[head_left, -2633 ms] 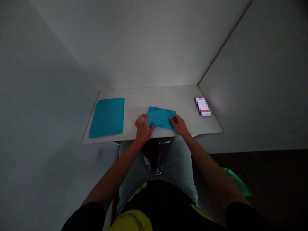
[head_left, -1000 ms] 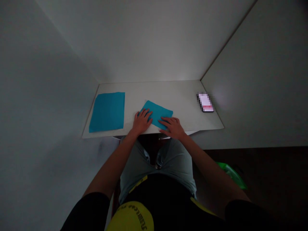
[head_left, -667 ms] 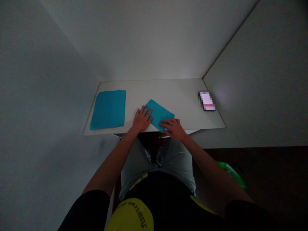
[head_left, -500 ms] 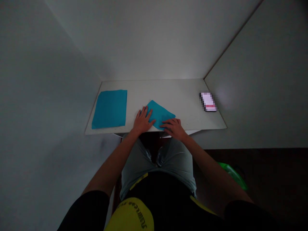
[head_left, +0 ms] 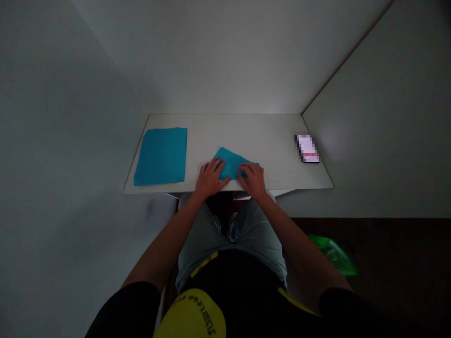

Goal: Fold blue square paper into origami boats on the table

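A folded blue paper (head_left: pixel 230 162) lies near the front edge of the white table (head_left: pixel 246 134), its lower part hidden under my hands. My left hand (head_left: pixel 212 178) rests with spread fingers on its left end. My right hand (head_left: pixel 251 179) lies across its right part, fingers pressed down on the paper. A flat, unfolded blue sheet (head_left: pixel 161 156) lies to the left of my left hand, out of reach of my fingertips.
A phone (head_left: pixel 307 148) with a pixelated screen lies at the table's right end. Walls rise behind and to both sides of the table. A green bag (head_left: pixel 333 256) lies on the dark floor at lower right, beyond my right arm.
My right hand has slid left and farther onto the folded paper, closer to my left hand, and now covers more of it. The flat sheet and phone stay put.
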A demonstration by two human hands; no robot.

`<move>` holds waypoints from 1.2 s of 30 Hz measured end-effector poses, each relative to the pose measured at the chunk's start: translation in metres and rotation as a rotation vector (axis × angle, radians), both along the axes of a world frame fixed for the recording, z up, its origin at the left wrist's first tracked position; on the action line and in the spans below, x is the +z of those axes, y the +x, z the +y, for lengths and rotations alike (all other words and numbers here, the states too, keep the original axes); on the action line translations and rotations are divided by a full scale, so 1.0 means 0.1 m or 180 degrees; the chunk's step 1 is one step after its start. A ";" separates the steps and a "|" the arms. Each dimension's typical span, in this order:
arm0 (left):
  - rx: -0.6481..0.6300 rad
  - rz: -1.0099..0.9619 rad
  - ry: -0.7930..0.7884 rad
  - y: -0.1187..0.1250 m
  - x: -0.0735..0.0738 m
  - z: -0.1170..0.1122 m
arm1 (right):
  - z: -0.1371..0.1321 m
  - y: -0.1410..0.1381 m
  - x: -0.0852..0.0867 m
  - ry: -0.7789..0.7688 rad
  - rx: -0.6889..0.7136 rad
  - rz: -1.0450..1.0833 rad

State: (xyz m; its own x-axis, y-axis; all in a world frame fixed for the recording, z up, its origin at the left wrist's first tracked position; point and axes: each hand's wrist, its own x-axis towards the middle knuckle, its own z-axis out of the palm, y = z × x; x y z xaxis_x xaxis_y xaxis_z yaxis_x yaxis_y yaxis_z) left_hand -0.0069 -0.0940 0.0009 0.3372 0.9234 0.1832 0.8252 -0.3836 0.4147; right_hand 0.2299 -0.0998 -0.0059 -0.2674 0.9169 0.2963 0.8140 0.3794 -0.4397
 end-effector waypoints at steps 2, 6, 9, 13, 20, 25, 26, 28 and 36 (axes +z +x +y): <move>0.0081 -0.0027 0.0028 0.01 0.00 0.01 | -0.10 -0.01 -0.02 -0.0063 0.0381 -0.0216; 0.0105 0.0021 0.0061 -0.01 0.01 -0.02 | -0.12 0.04 -0.09 -0.0214 0.0453 -0.0478; -0.0135 0.0210 0.0045 -0.03 0.04 -0.07 | -0.02 0.12 -0.13 -0.0377 0.0237 -0.0625; -0.0375 0.0446 0.0014 -0.07 0.07 -0.16 | 0.09 0.24 -0.15 -0.0510 -0.0026 -0.0855; -0.0747 0.0312 -0.0044 -0.19 0.10 -0.23 | 0.08 0.43 -0.13 -0.0531 0.0190 -0.1002; -0.0823 0.0035 -0.0073 -0.28 0.07 -0.28 | -0.01 0.53 -0.08 -0.0450 0.0305 -0.1004; -0.0825 -0.0002 -0.0076 -0.29 0.07 -0.30 | -0.02 0.54 -0.07 -0.0432 0.0324 -0.0996; -0.0830 -0.0047 -0.0078 -0.29 0.08 -0.32 | -0.04 0.55 -0.07 -0.0386 0.0346 -0.0978; -0.0833 0.0005 0.0058 -0.17 0.25 -0.15 | -0.04 0.53 -0.10 -0.0274 0.0270 -0.0981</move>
State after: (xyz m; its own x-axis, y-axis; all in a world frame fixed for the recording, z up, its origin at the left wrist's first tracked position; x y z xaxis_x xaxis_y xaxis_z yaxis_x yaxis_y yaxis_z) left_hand -0.0243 -0.1091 0.0260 0.5644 0.8013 0.1982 0.6975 -0.5914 0.4046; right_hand 0.2829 -0.1038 -0.0154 -0.4089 0.9057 0.1120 0.8809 0.4238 -0.2108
